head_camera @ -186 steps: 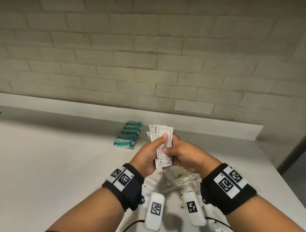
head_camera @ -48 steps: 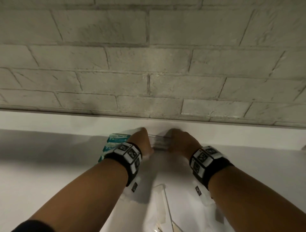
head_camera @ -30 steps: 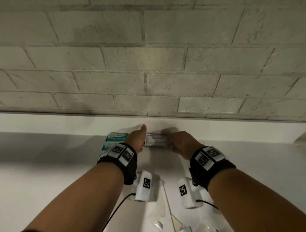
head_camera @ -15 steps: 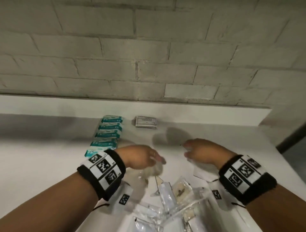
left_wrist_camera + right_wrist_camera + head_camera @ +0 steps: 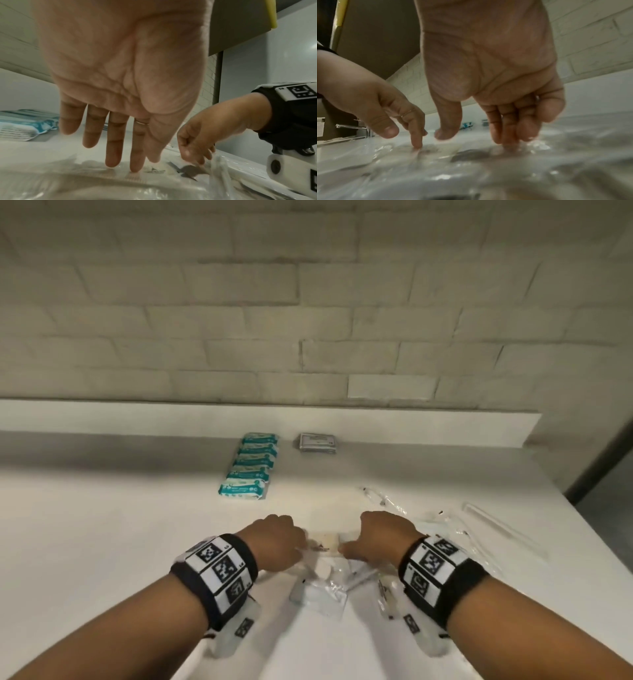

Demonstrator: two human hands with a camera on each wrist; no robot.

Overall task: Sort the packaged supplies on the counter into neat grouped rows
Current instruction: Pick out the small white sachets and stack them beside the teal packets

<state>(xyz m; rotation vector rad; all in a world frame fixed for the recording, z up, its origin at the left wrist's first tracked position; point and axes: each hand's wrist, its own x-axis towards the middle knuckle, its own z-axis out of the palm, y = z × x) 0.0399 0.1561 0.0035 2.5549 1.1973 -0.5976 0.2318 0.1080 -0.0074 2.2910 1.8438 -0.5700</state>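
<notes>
Left hand [image 5: 120, 81] fingers [image 5: 113, 142] straight, right hand [image 5: 488, 67] fingers [image 5: 508, 128] loosely bent, touching clear packets [image 5: 322, 546] (contents blurred)

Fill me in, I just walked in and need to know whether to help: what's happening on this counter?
A person is sorting packaged supplies on a white counter. A row of teal packets already lies near the back ledge, with a small stack of grey sachets to its right. Both hands are now down on the loose pile of clear plastic packets nearer the person: the left hand and right hand touch one packet with straight fingers, nothing lifted yet. More clear packets lie scattered to the right.
</notes>
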